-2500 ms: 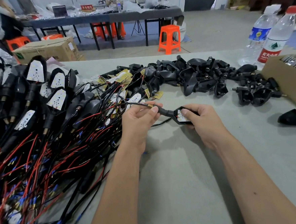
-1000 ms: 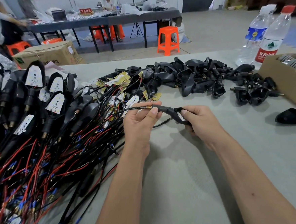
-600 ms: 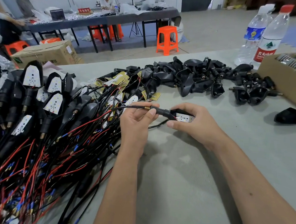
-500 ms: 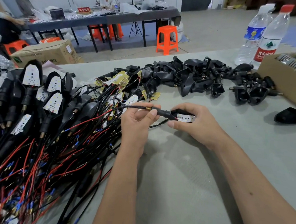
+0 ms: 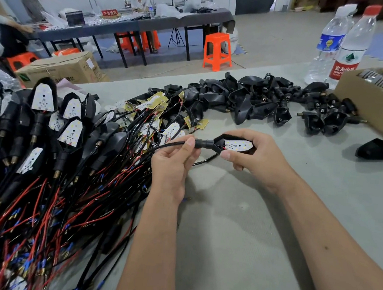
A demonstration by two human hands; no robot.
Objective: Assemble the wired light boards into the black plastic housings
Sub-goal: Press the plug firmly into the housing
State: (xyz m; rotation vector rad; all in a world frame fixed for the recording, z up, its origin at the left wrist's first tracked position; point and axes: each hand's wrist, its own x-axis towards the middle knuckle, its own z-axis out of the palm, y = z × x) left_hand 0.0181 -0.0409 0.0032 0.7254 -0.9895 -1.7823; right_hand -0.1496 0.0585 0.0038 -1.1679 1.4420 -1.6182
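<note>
Housing (image 5: 218,142) lying crosswise — stem leftward, left hand (image 5: 173,164) pinching stem, right hand (image 5: 257,158) gripping body

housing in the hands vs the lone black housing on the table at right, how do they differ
The held housing carries a white light board and a wire; the lone housing shows neither. The held one is gripped by the right hand, the lone one lies untouched. Both are black plastic.

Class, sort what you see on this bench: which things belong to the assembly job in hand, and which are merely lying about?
Job in hand:
housing held by the right hand
light board
black cable pinched by the left hand
empty housings
finished units

Lying about:
water bottles
cardboard box
</note>
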